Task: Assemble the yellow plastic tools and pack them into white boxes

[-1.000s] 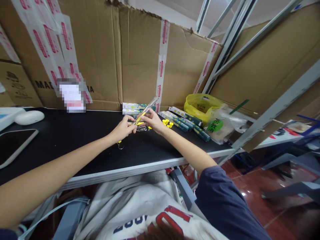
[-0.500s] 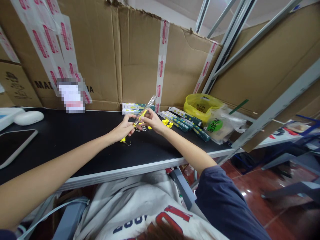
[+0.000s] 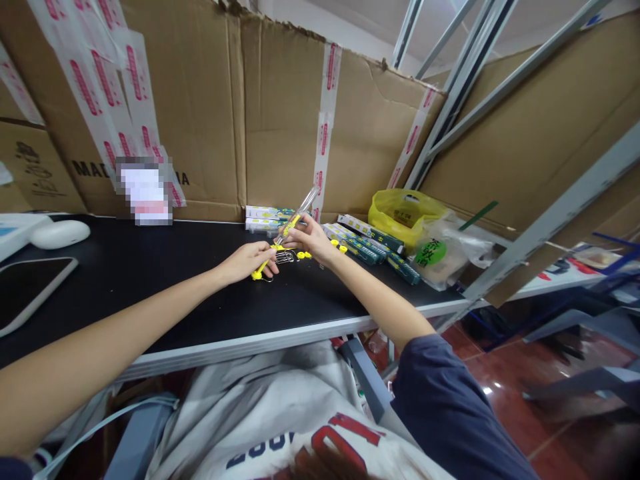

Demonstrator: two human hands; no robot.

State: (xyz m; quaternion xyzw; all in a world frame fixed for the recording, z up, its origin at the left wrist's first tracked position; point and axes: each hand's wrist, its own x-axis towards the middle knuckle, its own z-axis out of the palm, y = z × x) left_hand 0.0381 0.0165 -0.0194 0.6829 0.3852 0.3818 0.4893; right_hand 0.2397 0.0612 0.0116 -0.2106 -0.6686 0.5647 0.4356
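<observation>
My right hand (image 3: 311, 239) is closed on a clear plastic tube (image 3: 306, 202) that slants up to the right, with a yellow piece (image 3: 291, 225) at its lower part. Just left of it, my left hand (image 3: 254, 260) pinches a yellow piece with wire hooks (image 3: 286, 256). Another yellow piece (image 3: 259, 272) with a hook shows under the left fingers. Small yellow pieces (image 3: 303, 255) lie on the black table top (image 3: 190, 300) below and beside my right hand.
Slim boxes (image 3: 370, 233) lie right of my hands, others (image 3: 260, 220) behind them. A yellow bag (image 3: 405, 213) and a clear bag (image 3: 445, 257) stand farther right. A white mouse (image 3: 60, 233) and a dark device (image 3: 35, 287) are at the left.
My right hand and the tube have moved slightly up and right, away from my left hand. The wire hooks beside my left fingers show more clearly.
</observation>
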